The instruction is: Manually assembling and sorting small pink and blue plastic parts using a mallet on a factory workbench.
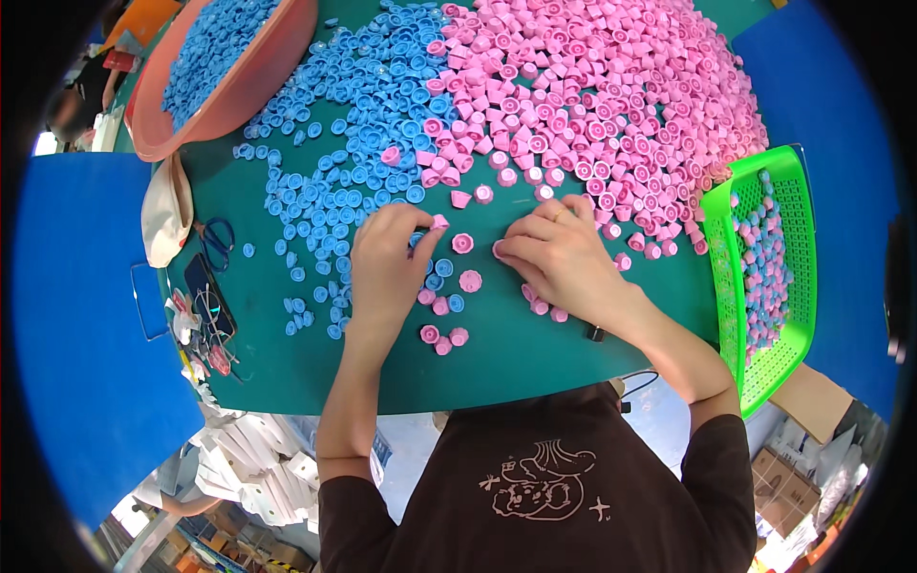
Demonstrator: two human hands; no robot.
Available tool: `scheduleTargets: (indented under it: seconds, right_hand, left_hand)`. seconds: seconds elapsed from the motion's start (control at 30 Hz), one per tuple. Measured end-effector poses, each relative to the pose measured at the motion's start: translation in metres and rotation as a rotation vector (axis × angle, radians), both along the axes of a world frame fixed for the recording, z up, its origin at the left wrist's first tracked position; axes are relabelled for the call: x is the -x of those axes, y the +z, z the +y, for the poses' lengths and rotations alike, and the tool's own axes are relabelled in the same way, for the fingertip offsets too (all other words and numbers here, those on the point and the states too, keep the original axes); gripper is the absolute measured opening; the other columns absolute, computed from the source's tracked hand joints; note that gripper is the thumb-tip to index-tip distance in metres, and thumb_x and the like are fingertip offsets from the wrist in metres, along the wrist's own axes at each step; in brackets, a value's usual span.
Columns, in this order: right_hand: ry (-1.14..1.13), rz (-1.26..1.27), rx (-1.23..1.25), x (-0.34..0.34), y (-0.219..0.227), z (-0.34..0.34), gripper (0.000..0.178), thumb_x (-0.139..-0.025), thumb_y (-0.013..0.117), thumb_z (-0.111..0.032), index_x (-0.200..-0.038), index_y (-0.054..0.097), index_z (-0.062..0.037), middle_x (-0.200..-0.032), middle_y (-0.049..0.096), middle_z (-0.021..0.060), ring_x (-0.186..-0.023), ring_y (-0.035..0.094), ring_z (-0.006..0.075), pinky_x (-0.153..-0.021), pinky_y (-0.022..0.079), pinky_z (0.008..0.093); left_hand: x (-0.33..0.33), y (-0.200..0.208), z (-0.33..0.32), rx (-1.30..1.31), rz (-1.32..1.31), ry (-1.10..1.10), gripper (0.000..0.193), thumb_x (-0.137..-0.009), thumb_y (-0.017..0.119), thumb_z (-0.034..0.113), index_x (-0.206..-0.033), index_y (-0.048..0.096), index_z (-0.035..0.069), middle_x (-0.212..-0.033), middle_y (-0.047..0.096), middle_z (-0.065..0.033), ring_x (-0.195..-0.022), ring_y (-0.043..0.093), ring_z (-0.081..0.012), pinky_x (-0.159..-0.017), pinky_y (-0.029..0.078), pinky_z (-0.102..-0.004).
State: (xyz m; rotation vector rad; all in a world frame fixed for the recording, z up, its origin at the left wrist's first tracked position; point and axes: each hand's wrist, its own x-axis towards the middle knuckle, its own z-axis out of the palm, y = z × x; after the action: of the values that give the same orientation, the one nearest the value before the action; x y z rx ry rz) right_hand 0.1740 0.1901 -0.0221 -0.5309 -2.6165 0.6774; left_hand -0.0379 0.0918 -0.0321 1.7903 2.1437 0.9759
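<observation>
My left hand (384, 272) pinches a small pink cup-shaped plastic piece (439, 222) between thumb and fingertips. To its right, my right hand (568, 256) has its fingers closed on another pink cup-shaped piece (499, 248), partly hidden by the fingertips. A scalloped pink piece (462, 243) lies between the hands, with a second pink piece (470, 281) nearer me. Beside my left hand are a few round blue caps (434, 282). Beyond the hands spreads a big heap of pink pieces (611, 105), and blue caps (358, 124) are scattered to its left.
A tilted pink basin (287, 57) of blue caps stands far left. At the right edge is a green basket (755, 382) with mixed pink and blue pieces. Scissors (216, 244), a phone (202, 286) and a cloth pouch (166, 215) lie along the green table's (287, 372) left edge.
</observation>
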Motion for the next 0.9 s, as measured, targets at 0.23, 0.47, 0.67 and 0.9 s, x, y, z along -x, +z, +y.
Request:
scheduleTargets:
  seconds: [0.23,0.47,0.67,0.9]
  right_hand:
    - [-0.067,0.056,0.019,0.010,0.004,0.008,0.013,-0.078,0.074,-0.015,-0.090,0.071,-0.0122,-0.095,0.061,0.0005,-0.090,0.054,0.0179,-0.088,0.034,0.0381]
    - [-0.081,0.067,-0.163,0.056,-0.016,0.018,0.016,-0.077,0.072,-0.013,-0.093,0.071,-0.0149,-0.088,0.058,-0.0008,-0.087,0.053,0.0183,-0.084,0.035,0.0392]
    - [-0.049,0.101,-0.101,0.055,-0.011,0.021,0.022,-0.073,0.072,-0.010,-0.094,0.071,-0.0160,-0.090,0.057,-0.0012,-0.090,0.053,0.0187,-0.084,0.034,0.0386]
    - [-0.147,0.055,-0.124,0.074,-0.017,0.061,0.021,-0.076,0.075,-0.016,-0.097,0.071,-0.0155,-0.095,0.059,0.0018,-0.096,0.054,0.0208,-0.085,0.033,0.0399]
  left_hand:
    - [-0.007,0.004,0.005,0.012,0.047,-0.036,0.014,-0.077,0.076,0.014,-0.087,0.067,0.008,-0.083,0.067,-0.0030,-0.072,0.060,-0.0199,-0.069,0.044,-0.0346]
    - [0.005,0.001,0.010,-0.006,0.045,-0.010,0.009,-0.079,0.074,0.012,-0.082,0.069,0.005,-0.076,0.065,-0.0040,-0.070,0.058,-0.0201,-0.066,0.043,-0.0332]
    - [0.014,0.001,0.020,-0.036,0.036,-0.003,0.010,-0.079,0.074,0.011,-0.083,0.069,0.004,-0.073,0.063,-0.0059,-0.067,0.057,-0.0198,-0.063,0.044,-0.0325]
    - [0.023,0.002,0.048,-0.068,0.013,0.040,0.011,-0.079,0.074,0.011,-0.084,0.069,0.004,-0.076,0.061,-0.0073,-0.069,0.059,-0.0201,-0.063,0.046,-0.0315]
